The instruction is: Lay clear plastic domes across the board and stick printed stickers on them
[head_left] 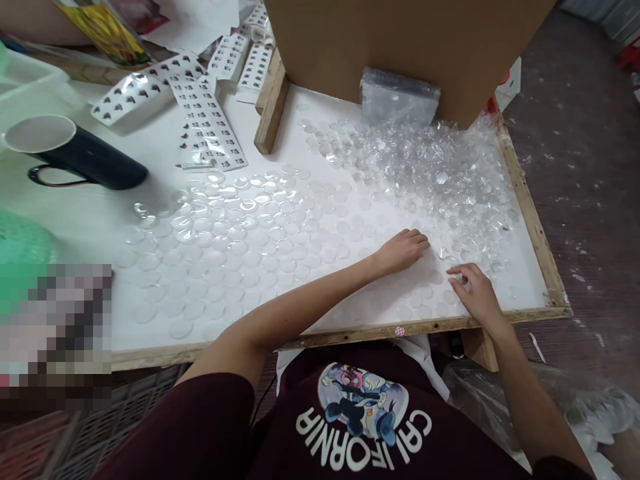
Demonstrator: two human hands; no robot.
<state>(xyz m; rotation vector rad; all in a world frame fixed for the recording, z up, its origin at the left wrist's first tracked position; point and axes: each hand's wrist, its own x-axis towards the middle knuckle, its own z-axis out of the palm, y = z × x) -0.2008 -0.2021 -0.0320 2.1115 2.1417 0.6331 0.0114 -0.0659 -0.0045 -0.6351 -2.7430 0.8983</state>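
Several clear round plastic discs (215,259) lie spread flat in loose rows over the white tabletop (530,283). My left hand (406,249) is low over the table with its fingers curled and pressed together; its underside is hidden, so what it may hold cannot be seen. To its right, my right hand (473,287) is near the front edge, thumb and forefinger apart, with nothing visible between them. A single clear disc (436,277) lies between the two hands. Beyond them rises a heap of loose clear discs (425,167).
A wooden rim (530,207) borders the table. A cardboard panel (410,47) stands behind a packet of clear bags (399,99). At left are printed sticker sheets (207,120), a dark mug (107,157) lying tilted and a green basket (23,243). A wooden block (273,117) lies near the panel.
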